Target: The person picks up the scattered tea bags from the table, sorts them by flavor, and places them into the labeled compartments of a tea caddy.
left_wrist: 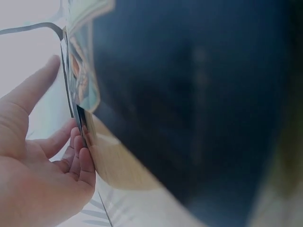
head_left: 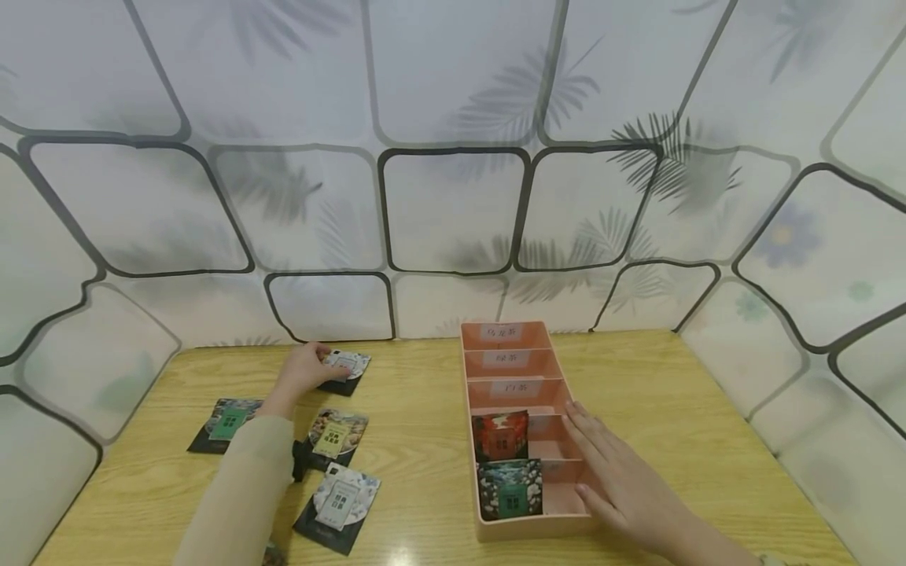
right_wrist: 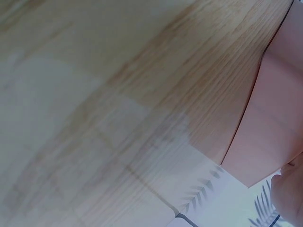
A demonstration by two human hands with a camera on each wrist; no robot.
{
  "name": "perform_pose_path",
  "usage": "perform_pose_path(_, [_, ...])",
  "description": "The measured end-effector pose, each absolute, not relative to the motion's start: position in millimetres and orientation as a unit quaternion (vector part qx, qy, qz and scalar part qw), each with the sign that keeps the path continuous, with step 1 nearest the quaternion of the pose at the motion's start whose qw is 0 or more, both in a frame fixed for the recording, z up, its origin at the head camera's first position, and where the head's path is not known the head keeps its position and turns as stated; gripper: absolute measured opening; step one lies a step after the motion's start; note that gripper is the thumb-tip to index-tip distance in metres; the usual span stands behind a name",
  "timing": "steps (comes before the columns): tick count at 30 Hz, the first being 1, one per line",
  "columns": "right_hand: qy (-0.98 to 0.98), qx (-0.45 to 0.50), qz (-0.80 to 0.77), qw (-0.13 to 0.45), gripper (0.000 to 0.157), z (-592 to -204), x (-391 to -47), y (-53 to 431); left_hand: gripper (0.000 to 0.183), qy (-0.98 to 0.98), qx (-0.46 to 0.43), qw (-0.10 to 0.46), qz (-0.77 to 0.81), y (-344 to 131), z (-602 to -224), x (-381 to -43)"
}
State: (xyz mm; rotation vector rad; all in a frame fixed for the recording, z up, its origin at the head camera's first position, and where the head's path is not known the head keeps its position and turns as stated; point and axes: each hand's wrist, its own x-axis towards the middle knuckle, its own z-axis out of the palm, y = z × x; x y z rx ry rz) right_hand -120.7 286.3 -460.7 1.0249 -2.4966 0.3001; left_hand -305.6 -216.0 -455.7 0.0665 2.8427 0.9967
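Note:
My left hand [head_left: 304,372] is at a white-and-black tea packet [head_left: 348,383] near the back of the table. Its thumb lies across the packet's face and the other fingers curl at the packet's far left edge. In the left wrist view that hand [left_wrist: 52,161] shows a stretched thumb and curled fingertips. My right hand [head_left: 626,479] rests along the right wall of a pink divided box [head_left: 534,527], fingers extended over the rim. A red tea packet [head_left: 500,435] and a dark green tea packet [head_left: 510,491] stand in its two nearest compartments.
Left of the box lie a green-labelled packet [head_left: 230,424], a yellow-labelled packet [head_left: 333,436] and another white packet [head_left: 338,507]. The far compartments carry paper labels [head_left: 506,358]. A patterned cloth wall [head_left: 453,212] encloses the wooden table [head_left: 418,424].

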Motion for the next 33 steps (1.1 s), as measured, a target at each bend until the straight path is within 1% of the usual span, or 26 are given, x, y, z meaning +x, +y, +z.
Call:
perform_pose_path(6, [-0.893,0.377,0.105,0.224,0.074,-460.8,-120.6,285.8,0.07,0.944,0.019,0.067,0.323,-213.1,-454.4,-305.0])
perform_pose_path(12, [-0.903,0.366,0.105,0.198,0.076,-461.7,-119.8,287.3,0.07,0.929,0.001,0.071,0.364,-215.8,-457.2,-307.5])
perform_pose_path(15, [-0.911,0.356,0.106,0.182,0.078,-461.4,-118.8,287.6,0.071,0.923,-0.011,0.059,0.38,-217.4,-457.0,-307.2])
perform_pose_path(18, [-0.912,0.352,0.105,0.18,0.077,-461.0,-118.5,287.6,0.071,0.919,-0.019,0.049,0.39,-218.5,-457.0,-307.6])
perform_pose_path(26, [-0.912,0.352,0.11,0.18,0.079,-460.4,-118.3,286.5,0.057,0.917,-0.028,0.019,0.398,-221.1,-455.8,-309.1])
perform_pose_path(33, [-0.908,0.358,0.108,0.19,0.078,-459.8,-118.3,286.4,0.049,0.915,-0.032,-0.003,0.402,-224.6,-451.5,-307.0])
